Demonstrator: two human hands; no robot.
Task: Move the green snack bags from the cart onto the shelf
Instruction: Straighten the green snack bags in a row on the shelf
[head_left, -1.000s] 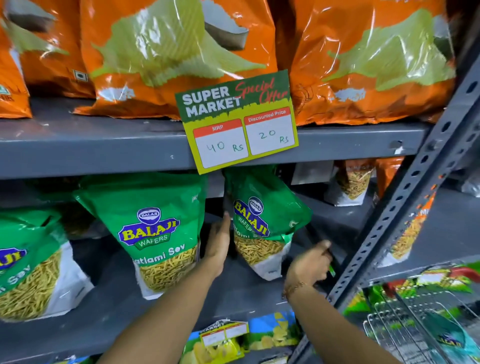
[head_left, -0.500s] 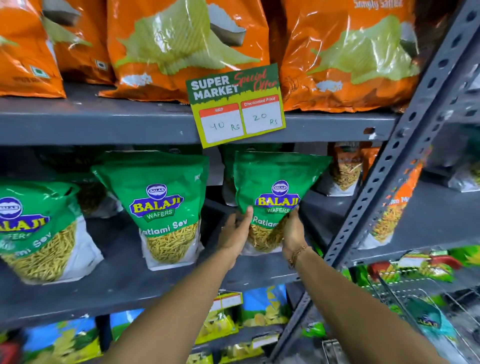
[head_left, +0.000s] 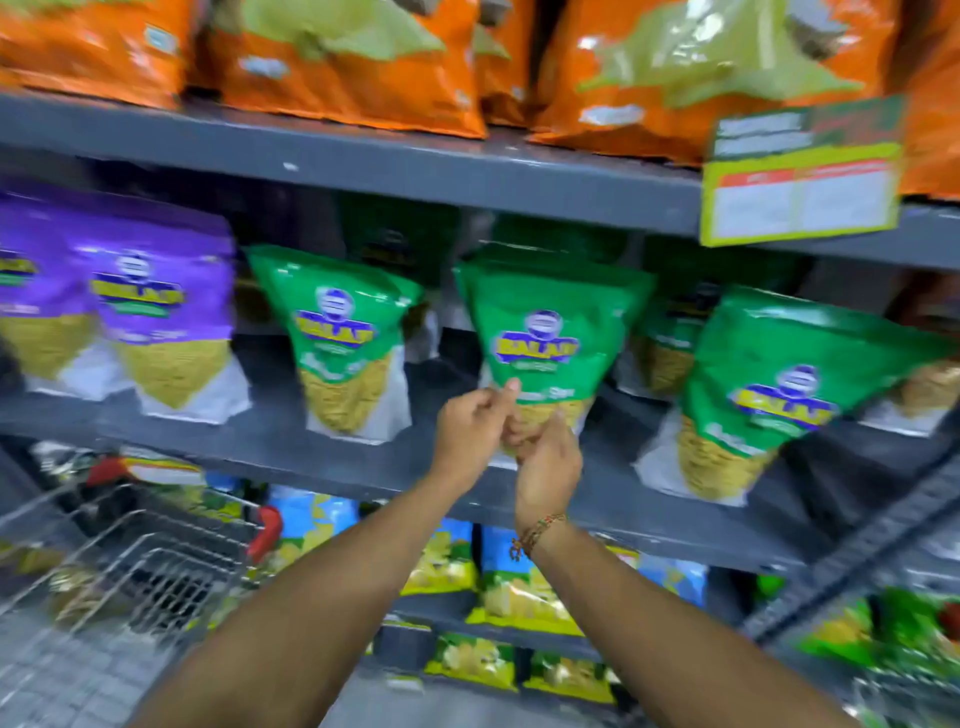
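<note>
Both hands meet at the lower front of a green snack bag (head_left: 540, 332) standing on the middle shelf (head_left: 291, 457). The left hand (head_left: 470, 428) has its fingers curled, thumb up against the bag's lower face; the right hand (head_left: 545, 462), with a bracelet (head_left: 535, 532) on its wrist, is closed in just beside it. The frame is smeared by motion, so I cannot tell for sure whether they pinch the bag's bottom edge or only touch it, though a light pinch looks likely.

Half a second ago the hands cupped a green bag from either side near the right upright, under the price card; now the view has swung left, the price card (head_left: 800, 171) sits far to the right, and the hands are drawn together low on the bag rather than spread around it. That suggests the bag is now set down and is only being straightened.

Two more green bags stand on the same shelf, one to the left (head_left: 337, 332) and one to the right (head_left: 779, 384), with purple bags (head_left: 156, 291) further left. The wire cart (head_left: 130, 566) shows at the lower left; I judge the next step is a reach back into it.
</note>
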